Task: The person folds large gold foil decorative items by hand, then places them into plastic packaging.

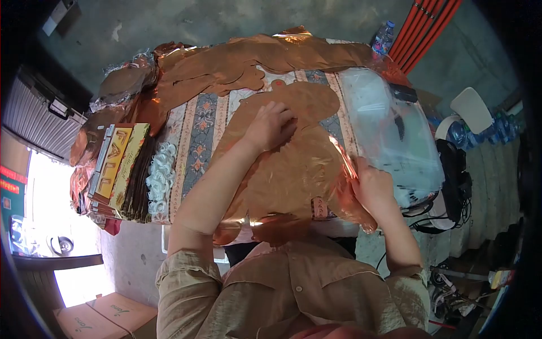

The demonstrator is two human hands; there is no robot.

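A large flat copper-coloured foil balloon with rounded lobes lies in front of me, its near edge hanging by my shirt. My left hand is on its upper middle, fingers bent in against the foil; the fingertips are partly hidden. At the right side, my right hand is closed round the balloon's shiny edge, which is folded and crumpled there. A small red mark shows at the far end of the foil. Beneath it is a patterned tablecloth.
More flat copper foil pieces lie along the far side. On the left are a stack of packs marked FALL and white curled ribbons. Clear plastic bags cover the right side. A water bottle stands at the far right corner.
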